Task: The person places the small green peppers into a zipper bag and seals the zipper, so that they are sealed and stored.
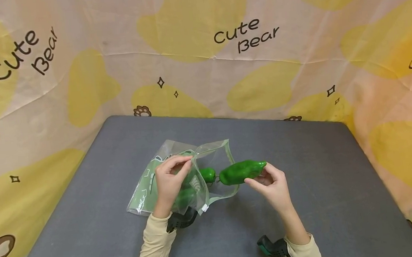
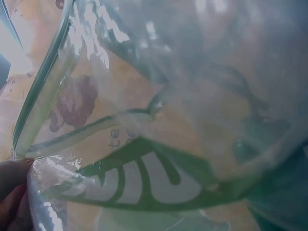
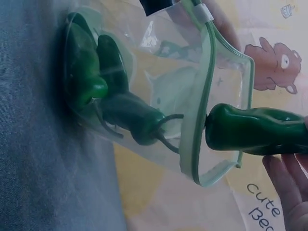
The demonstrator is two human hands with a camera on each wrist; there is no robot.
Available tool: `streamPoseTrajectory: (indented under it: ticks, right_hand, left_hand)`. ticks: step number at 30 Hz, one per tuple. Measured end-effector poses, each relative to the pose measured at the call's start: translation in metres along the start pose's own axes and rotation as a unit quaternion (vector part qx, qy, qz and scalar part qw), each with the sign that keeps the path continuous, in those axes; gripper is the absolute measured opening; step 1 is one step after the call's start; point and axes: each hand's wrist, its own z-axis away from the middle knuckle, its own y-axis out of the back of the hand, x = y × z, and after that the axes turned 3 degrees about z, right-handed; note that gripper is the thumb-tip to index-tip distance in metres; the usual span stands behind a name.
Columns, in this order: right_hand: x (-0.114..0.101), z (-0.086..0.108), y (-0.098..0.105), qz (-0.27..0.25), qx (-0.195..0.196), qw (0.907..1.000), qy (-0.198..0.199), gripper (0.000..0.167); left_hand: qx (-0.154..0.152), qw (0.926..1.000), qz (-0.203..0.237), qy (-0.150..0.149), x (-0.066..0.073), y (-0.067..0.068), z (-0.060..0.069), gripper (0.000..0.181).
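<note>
A clear zip bag (image 1: 143, 194) with green edging and a green print lies on the table, its mouth spread towards the right. My left hand (image 1: 170, 183) pinches the upper edge of that mouth between thumb and fingers. In my right hand (image 1: 274, 186) I hold a glossy green pepper (image 1: 238, 173) by its pointed end, the stem end facing the mouth. The right wrist view has this pepper's blunt end right at the green rim (image 3: 210, 159). Several green peppers (image 3: 137, 115) with stems lie inside the bag. Plastic fills most of the left wrist view.
A white zip slider (image 1: 204, 208) sits at the near corner of the bag's mouth. The grey table (image 1: 306, 168) extends around the bag. Behind it hangs a printed cloth (image 1: 189, 31) with yellow patches. Black wrist devices (image 1: 273, 247) are strapped to both forearms.
</note>
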Motion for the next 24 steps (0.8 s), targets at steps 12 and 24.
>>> streamPoseTrajectory:
  ticks: [12, 24]
  right_hand:
    - [0.006, 0.002, -0.01, 0.005, -0.011, 0.9984, -0.055, 0.036]
    - [-0.005, -0.006, -0.022, 0.037, -0.036, 0.9937, -0.099, 0.035]
  left_hand:
    - [-0.011, 0.9999, 0.011, -0.002, -0.002, 0.0, 0.0, 0.011]
    - [-0.006, 0.9999, 0.014, 0.001, -0.001, 0.0, 0.0, 0.007]
